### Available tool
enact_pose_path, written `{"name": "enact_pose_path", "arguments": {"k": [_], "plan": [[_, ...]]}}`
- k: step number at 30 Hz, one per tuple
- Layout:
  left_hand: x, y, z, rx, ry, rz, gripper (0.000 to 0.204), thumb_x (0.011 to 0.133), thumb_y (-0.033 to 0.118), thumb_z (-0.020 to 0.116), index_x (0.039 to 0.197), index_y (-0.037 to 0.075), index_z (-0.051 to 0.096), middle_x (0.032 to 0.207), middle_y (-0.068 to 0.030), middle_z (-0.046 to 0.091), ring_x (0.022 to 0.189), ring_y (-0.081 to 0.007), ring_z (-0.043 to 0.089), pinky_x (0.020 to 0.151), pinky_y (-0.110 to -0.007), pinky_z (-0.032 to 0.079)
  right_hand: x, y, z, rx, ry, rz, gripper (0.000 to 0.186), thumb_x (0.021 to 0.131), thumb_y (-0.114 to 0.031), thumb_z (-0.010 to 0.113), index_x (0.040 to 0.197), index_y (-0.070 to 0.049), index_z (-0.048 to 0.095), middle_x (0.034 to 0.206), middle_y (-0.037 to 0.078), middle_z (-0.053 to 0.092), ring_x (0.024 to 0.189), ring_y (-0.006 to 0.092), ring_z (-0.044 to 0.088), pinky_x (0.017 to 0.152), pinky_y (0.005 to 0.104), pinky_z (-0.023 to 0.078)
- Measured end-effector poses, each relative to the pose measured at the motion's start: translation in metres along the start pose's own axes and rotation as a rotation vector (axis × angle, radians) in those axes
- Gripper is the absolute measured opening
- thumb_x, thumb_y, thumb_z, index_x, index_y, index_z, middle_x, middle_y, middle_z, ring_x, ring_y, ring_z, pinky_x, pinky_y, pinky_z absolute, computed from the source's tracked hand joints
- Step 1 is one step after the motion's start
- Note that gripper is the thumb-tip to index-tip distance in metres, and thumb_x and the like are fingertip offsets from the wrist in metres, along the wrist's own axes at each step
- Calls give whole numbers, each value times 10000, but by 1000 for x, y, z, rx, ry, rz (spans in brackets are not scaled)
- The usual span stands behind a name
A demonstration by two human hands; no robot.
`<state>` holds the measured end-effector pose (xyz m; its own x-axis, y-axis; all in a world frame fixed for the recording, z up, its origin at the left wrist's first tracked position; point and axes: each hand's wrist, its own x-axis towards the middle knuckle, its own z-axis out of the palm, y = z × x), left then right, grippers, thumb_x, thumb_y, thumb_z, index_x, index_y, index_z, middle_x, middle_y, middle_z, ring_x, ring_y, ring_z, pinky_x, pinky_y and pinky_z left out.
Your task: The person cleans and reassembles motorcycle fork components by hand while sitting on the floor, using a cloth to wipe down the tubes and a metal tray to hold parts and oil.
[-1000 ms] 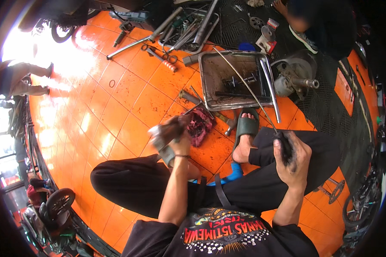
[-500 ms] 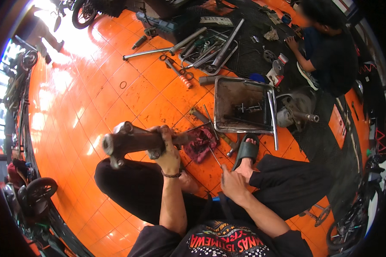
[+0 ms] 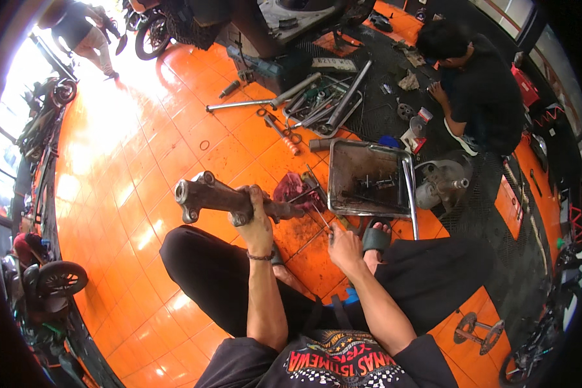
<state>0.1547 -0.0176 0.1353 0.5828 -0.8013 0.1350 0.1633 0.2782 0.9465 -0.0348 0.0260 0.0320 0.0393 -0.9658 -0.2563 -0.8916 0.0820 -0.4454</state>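
My left hand (image 3: 257, 227) is wrapped around a grimy metal fork leg (image 3: 215, 196) from a motorcycle, holding it tilted above the floor. Its thick, open-mouthed end with bolt lugs points left; the narrow end reaches right, past my fingers. Closed around the grip end of a thin-shafted metal tool, perhaps a screwdriver, is my right hand (image 3: 346, 249). The tool's slim shaft (image 3: 321, 216) slants up and left toward the fork leg's narrow end; whether they touch I cannot tell. A dark red rag (image 3: 288, 188) lies on the tiles just beyond.
A metal tray (image 3: 332, 187) with small parts stands ahead, a chrome tube (image 3: 410, 200) across its right edge. Farther off, another tray holds tubes and tools (image 3: 333, 100). A round metal housing (image 3: 441, 184) sits to the right. A co-worker (image 3: 478, 97) crouches at the far right.
The view has shifted, so the trays appear lower. The fork leg sits at a different angle, its open end showing more plainly. Both hands keep their hold. A person far left has moved.
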Motion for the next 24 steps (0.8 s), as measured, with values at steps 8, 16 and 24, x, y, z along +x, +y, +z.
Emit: {"name": "enact_pose_path", "arguments": {"k": [8,16,24], "plan": [[-30,32,-1,-34,-15,139,158,965,126,633,1017,47,506,743,-50,559,601,-121,565,450,-263,453,-76,7,-111,118,267,-35,238,906,-209,618,1051,-20,604,818,212,687,813,425,667,705,521,518],[-65,64,7,36,-137,403,144,987,113,594,1061,59,482,863,-57,566,794,-163,561,769,-334,489,-108,23,-123,410,416,-169,161,912,-125,609,996,2,552,793,203,674,770,419,656,673,486,504],[-74,49,10,82,-212,389,142,975,114,580,1043,72,463,976,-75,514,896,-174,519,843,-341,461,-96,38,-112,282,568,-184,218,870,-79,624,1070,-16,566,899,232,623,873,451,619,780,519,486]]}}
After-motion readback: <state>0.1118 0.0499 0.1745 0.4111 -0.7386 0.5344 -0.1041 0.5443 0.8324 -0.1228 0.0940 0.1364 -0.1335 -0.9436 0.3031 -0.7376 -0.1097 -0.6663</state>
